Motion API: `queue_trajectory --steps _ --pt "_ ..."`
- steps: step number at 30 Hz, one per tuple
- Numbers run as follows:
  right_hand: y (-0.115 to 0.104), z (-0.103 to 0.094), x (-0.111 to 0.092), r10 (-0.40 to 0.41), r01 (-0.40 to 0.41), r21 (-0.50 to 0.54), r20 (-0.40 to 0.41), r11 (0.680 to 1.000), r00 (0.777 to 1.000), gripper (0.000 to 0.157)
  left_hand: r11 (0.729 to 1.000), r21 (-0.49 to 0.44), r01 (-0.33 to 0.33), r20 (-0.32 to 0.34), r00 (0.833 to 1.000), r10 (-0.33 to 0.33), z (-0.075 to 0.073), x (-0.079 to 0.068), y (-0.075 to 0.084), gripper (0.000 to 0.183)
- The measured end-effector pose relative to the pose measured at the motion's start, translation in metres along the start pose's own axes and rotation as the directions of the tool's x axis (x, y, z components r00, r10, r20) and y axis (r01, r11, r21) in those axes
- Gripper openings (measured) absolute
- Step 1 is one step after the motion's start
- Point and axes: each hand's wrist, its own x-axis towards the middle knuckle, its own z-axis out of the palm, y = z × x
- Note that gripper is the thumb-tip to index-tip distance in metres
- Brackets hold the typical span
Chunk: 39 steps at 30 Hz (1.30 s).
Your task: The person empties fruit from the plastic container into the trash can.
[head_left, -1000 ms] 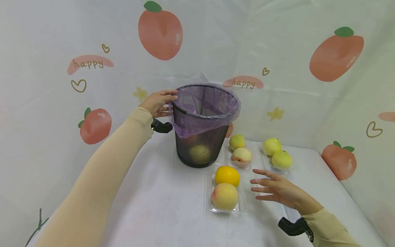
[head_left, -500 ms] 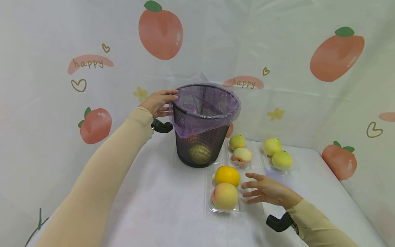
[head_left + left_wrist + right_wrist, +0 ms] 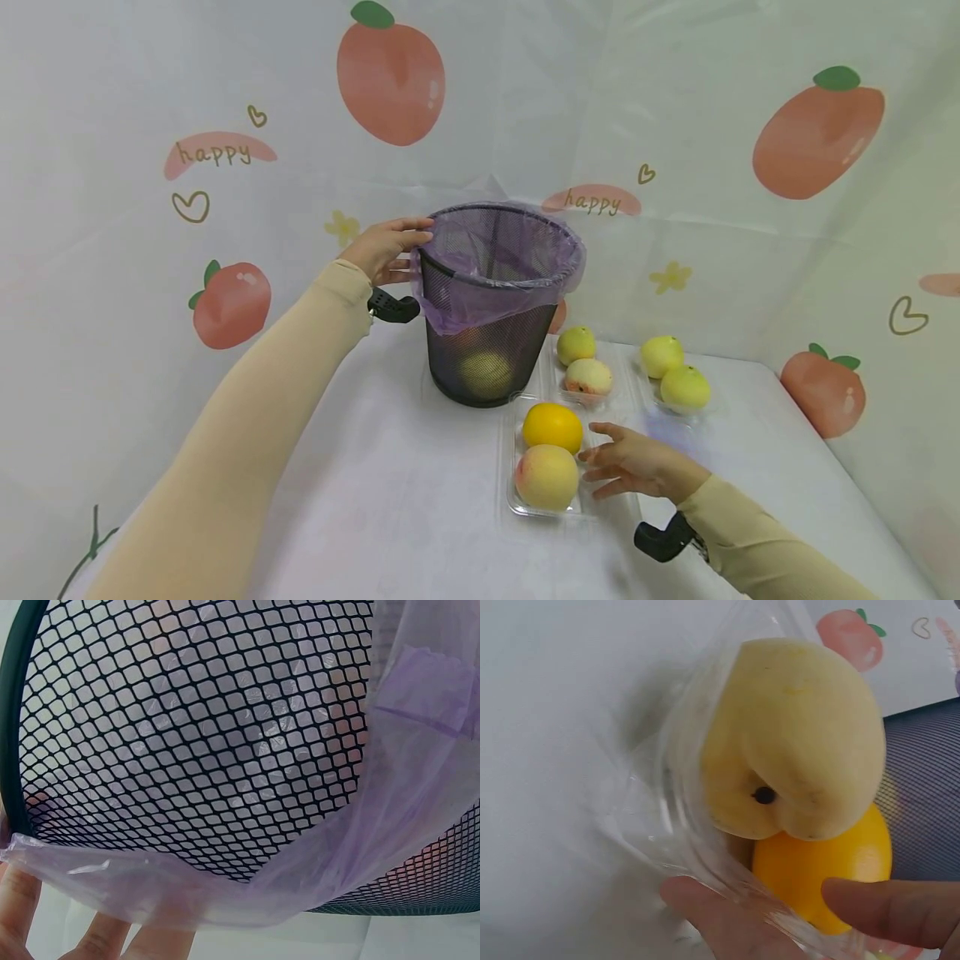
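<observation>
My left hand (image 3: 384, 250) grips the upper left rim of a black mesh wastebasket (image 3: 487, 350), some fingers lying against its side. A purple plastic bag (image 3: 480, 304) lines the basket and folds over the rim. Through the mesh, a yellowish round fruit (image 3: 486, 375) shows inside. At the right side of a clear plastic tray (image 3: 517, 504) is my right hand (image 3: 641, 465), its fingers spread and slightly bent. That tray bears a smooth oval yellow fruit (image 3: 552, 427) and a peach (image 3: 547, 477). In the right wrist view, the fingers (image 3: 731, 922) are by the tray wall, near the yellow fruit.
Behind stands a second clear tray with a green fruit (image 3: 577, 345) and a pale reddish fruit (image 3: 588, 377). Further right, another tray holds two yellow-green fruits (image 3: 685, 388). A printed cloth (image 3: 480, 100) hangs behind the white tabletop (image 3: 375, 483).
My right hand has moved left, up to the right side of the front tray beside the yellow fruit and peach. The left hand and wastebasket have stayed put.
</observation>
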Motion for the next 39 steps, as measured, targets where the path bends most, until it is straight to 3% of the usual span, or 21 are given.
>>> queue_trajectory --steps 8,15,24,39 --pt "0.003 0.005 0.006 0.012 -0.013 -0.008 -0.041 1.0 0.999 0.08 1.0 -0.009 -0.002 0.009 1.0 0.002 0.0 -0.001 0.0 0.049" --pt "0.004 0.004 0.005 -0.008 0.008 0.029 -0.015 1.0 1.0 0.082 1.0 -0.003 -0.001 0.007 1.0 0.001 0.001 -0.001 0.0 0.049" --pt "-0.005 0.008 -0.003 0.021 -0.021 0.07 -0.007 0.997 1.0 0.087 1.0 0.002 -0.001 0.007 1.0 0.001 0.0 -0.002 0.001 0.049" --pt "-0.001 0.008 -0.006 -0.012 0.01 0.055 0.045 0.998 0.999 0.092 1.0 -0.001 -0.001 0.001 1.0 0.001 0.001 -0.003 0.001 0.049"
